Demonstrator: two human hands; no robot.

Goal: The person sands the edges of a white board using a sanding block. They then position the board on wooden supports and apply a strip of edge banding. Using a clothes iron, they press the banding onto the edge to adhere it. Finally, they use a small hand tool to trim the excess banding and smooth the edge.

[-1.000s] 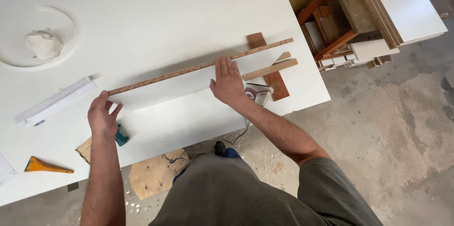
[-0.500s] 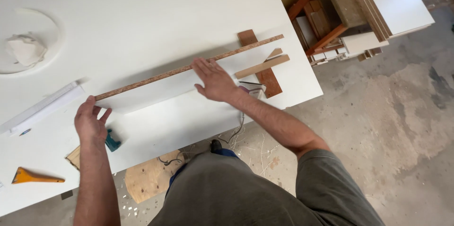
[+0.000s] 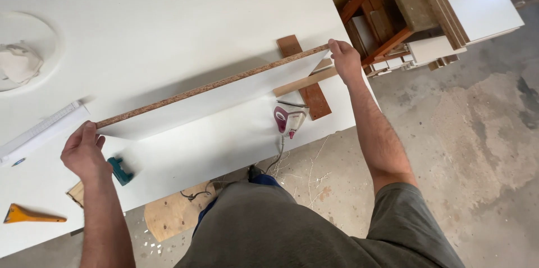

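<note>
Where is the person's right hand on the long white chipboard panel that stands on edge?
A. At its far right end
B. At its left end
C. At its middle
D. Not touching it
A: the right hand grips the right end of the long white chipboard panel, above the brown wooden strips.

Left hand grips one end of white panel, right hand the other. Panel tilted up on edge over table; iron beside it.
</note>
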